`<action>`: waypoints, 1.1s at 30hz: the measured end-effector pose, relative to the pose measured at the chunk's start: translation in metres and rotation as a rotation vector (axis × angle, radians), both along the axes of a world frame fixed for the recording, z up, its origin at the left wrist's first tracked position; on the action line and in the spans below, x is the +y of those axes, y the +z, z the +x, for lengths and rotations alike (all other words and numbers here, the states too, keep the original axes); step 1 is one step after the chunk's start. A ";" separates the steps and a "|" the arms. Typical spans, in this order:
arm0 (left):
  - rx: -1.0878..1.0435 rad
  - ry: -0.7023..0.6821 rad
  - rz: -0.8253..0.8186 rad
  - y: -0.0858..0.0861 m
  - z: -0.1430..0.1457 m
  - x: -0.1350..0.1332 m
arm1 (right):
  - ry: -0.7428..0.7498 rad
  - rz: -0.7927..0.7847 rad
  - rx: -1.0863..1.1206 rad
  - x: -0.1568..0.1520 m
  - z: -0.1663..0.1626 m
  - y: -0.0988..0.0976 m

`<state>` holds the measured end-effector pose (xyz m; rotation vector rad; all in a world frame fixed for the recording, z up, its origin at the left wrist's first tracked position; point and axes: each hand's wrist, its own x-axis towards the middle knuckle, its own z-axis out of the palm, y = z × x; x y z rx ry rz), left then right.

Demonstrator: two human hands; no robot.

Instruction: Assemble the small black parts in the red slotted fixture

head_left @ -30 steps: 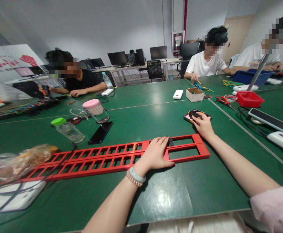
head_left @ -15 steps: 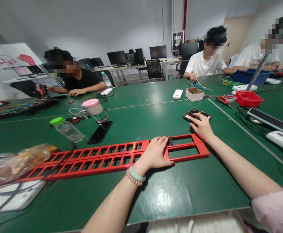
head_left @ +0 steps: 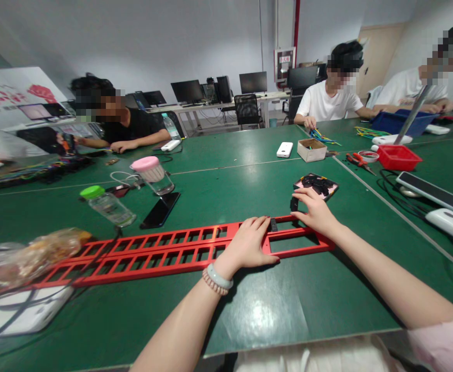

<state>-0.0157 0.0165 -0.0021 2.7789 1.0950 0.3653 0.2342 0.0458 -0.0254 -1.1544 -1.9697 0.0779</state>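
Pinning a red frame (head_left: 296, 251) under a flat left hand (head_left: 250, 243), a worker grips a black clip (head_left: 293, 204) in the right hand (head_left: 316, 213).

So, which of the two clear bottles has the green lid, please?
The nearer bottle, left of the black phone; the farther bottle has a pink lid.

The green counter (head_left: 226, 175) carries a green-capped bottle (head_left: 108, 204), a pink-lidded jar (head_left: 152, 175) and a black phone (head_left: 160, 210) close together. Farther off are a white phone (head_left: 284, 150), a cardboard box (head_left: 312, 150), red-handled pliers (head_left: 358, 161) and a red bin (head_left: 399, 157). A crumpled plastic bag (head_left: 32, 258) lies at the left.
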 end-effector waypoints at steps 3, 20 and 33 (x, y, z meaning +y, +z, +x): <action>0.005 0.002 0.001 0.000 0.000 0.000 | 0.065 -0.040 -0.001 -0.007 -0.007 0.003; 0.020 -0.002 0.009 0.001 0.000 0.000 | 0.164 -0.229 -0.028 -0.020 -0.028 0.002; 0.019 -0.011 0.014 0.000 0.000 0.000 | 0.195 -0.266 -0.046 -0.017 -0.031 -0.004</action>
